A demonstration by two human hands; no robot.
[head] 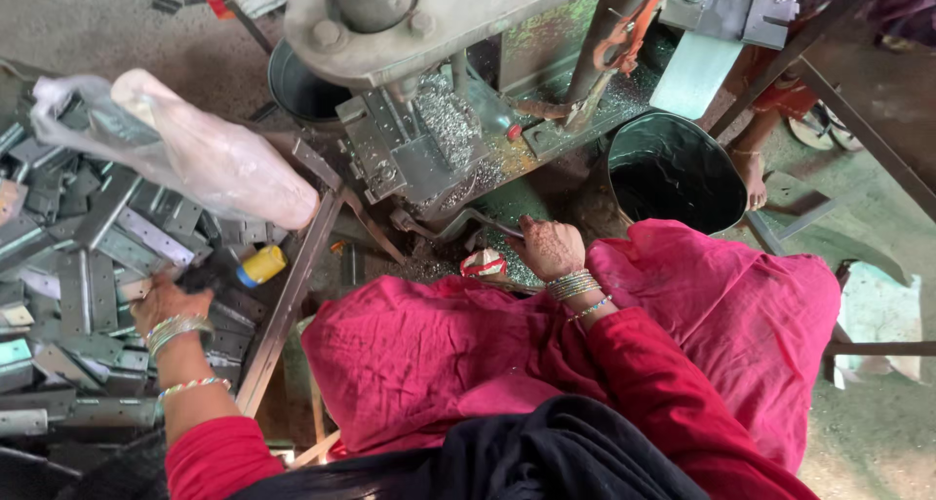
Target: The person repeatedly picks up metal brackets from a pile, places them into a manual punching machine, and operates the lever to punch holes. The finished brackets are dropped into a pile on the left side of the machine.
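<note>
My left hand [161, 300] reaches down onto a heap of grey metal brackets [88, 256] at the left, fingers curled among the pieces; whether it grips one is hidden. A black-and-yellow tool handle [249, 266] lies just right of it. My right hand [548, 249] rests closed near the base of a drilling machine [429, 139], on a curved metal bar [468, 222]. A small red-and-white object [485, 263] lies beside that hand. Red cloth covers my lap [468, 354].
A crumpled plastic bag [195, 154] lies over the bracket heap. Two dark metal buckets stand by the machine, one behind [302, 91] and one at the right [678, 173]. Metal shavings cover the machine bed. Another person's foot [753, 178] is beside the right bucket. Angled frame bars [292, 295] run between heap and lap.
</note>
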